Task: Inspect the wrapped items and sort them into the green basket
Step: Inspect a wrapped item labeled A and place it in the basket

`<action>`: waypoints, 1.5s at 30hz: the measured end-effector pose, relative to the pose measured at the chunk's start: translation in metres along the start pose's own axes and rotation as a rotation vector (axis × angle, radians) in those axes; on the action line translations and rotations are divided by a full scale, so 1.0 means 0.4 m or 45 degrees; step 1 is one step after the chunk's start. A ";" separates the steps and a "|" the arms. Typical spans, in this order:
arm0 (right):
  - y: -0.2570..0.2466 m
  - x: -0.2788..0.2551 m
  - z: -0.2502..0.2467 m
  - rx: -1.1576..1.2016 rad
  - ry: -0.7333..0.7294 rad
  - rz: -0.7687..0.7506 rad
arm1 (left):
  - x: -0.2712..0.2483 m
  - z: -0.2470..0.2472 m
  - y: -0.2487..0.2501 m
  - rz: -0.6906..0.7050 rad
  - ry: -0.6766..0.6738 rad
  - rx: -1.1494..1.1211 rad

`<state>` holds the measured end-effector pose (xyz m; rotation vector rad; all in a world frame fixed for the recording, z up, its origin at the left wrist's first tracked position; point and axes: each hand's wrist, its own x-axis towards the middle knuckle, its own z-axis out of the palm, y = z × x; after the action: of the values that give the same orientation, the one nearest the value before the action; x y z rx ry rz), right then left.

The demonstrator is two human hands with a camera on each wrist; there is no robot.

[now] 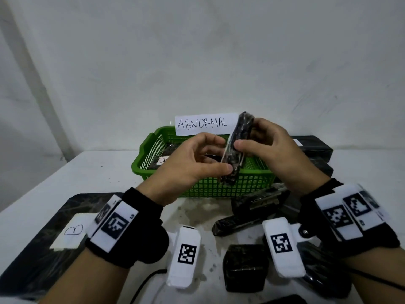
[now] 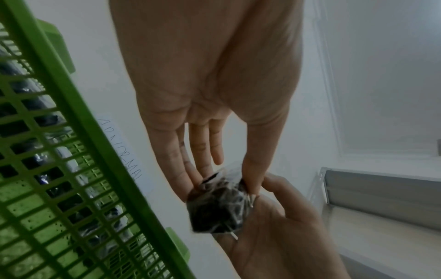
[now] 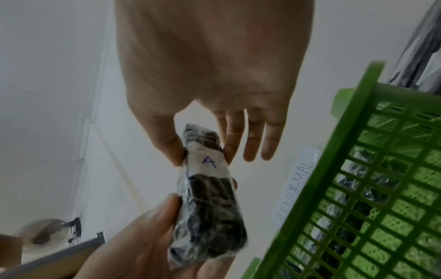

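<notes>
Wrapped item [image 1: 237, 148] pinched in both hands, left hand [image 1: 188, 163] and right hand [image 1: 274, 150], above green basket [image 1: 219, 185], mid-inspection; few already inside, several left on desk [image 1: 109, 172].

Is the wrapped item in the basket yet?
Out: both hands, left hand and right hand, hold the wrapped item above the green basket.

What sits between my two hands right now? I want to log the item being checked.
In the head view, the wrapped item, pinched by left hand and right hand. The right wrist view shows an "A" label on it.
</notes>
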<state>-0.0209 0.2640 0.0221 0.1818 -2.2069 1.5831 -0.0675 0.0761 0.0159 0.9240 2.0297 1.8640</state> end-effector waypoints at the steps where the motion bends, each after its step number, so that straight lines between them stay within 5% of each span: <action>1: 0.002 0.003 0.003 -0.015 0.052 -0.025 | 0.001 0.002 -0.001 0.012 0.000 0.026; 6: 0.011 0.001 0.017 -0.025 0.134 -0.089 | 0.001 0.001 -0.012 0.023 0.018 0.091; 15: -0.023 -0.002 0.000 0.366 -0.077 0.132 | 0.004 -0.008 -0.010 0.184 0.051 0.181; 21: -0.018 -0.012 0.002 0.486 -0.375 0.316 | 0.009 -0.002 -0.019 0.366 0.084 0.267; 27: -0.013 -0.004 0.043 0.451 -0.144 0.169 | 0.010 -0.002 -0.024 0.423 0.110 0.323; 32: 0.000 0.003 0.037 0.319 0.000 0.079 | 0.009 -0.005 -0.009 0.218 0.105 0.124; 36: 0.018 0.002 0.016 0.083 -0.111 -0.069 | 0.007 -0.008 0.005 -0.077 0.036 -0.192; 40: 0.016 -0.004 0.010 0.104 -0.260 -0.117 | 0.007 -0.012 -0.006 -0.098 0.032 -0.256; 45: 0.023 0.013 0.019 0.245 -0.027 0.122 | -0.002 -0.003 0.000 -0.034 0.016 -0.103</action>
<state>-0.0308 0.2609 0.0143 0.1506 -2.1056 1.8545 -0.0675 0.0747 0.0160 0.8617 1.9484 1.9268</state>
